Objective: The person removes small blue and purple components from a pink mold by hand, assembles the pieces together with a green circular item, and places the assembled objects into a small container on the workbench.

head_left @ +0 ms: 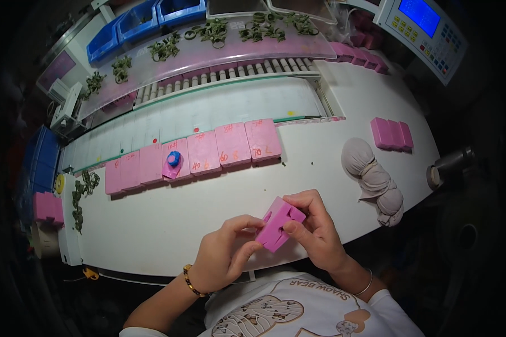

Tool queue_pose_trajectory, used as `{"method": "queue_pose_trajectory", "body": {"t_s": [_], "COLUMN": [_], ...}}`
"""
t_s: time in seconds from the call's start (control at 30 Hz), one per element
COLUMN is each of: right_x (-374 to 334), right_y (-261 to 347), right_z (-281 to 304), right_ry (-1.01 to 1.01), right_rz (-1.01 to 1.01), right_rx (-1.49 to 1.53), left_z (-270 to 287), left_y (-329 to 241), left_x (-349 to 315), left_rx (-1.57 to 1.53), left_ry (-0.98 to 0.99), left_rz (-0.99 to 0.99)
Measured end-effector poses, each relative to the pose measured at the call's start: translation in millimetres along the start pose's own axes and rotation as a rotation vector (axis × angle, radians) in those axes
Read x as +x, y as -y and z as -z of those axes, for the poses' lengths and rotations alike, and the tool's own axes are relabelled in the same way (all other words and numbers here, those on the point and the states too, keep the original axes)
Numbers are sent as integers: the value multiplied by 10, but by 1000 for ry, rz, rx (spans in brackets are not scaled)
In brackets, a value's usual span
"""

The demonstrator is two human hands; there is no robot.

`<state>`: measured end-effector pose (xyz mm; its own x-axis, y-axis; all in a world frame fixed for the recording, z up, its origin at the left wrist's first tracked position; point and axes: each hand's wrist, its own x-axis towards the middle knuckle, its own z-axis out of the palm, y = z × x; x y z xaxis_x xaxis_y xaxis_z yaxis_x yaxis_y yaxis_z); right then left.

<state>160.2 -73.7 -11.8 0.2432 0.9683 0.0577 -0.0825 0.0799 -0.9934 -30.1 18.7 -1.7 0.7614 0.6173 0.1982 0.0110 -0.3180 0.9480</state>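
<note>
Over the near edge of the white table, a pink rubber mold is held between my two hands, with dark slits and hollows in its upper face. My left hand pinches its left side between thumb and fingers. On the other side my right hand grips it, the thumb pressed onto the face by a hollow and the index finger at the far end. Beyond them stands a row of pink mold blocks with handwritten marks. A small blue round piece sits on one of these.
A knotted grey cloth bundle lies to the right, near more pink blocks. Behind the row runs a glass-topped strip with rollers. Green ring-shaped pieces rest on a clear shelf. A control panel overhangs the far right.
</note>
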Motion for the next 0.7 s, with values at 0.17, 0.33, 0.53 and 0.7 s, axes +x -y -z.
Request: {"method": "queue_pose_trajectory", "body": {"t_s": [0.17, 0.33, 0.53, 0.7], "right_x": [-12, -15, -54, -104], "right_y": [37, 84, 141, 145], "right_z": [-30, -13, 17, 88], "right_ry": [-10, 4, 54, 91], "right_rz": [9, 55, 74, 83], "right_rx": [-24, -204, -262, -263], "left_z": [-158, -138, -49, -4], "left_y": [7, 1, -21, -101], "left_x": [-17, -11, 118, 218], "left_rx": [282, 335, 310, 479], "left_ry": [-94, -142, -120, -125], "left_rz": [-193, -193, -178, -101]}}
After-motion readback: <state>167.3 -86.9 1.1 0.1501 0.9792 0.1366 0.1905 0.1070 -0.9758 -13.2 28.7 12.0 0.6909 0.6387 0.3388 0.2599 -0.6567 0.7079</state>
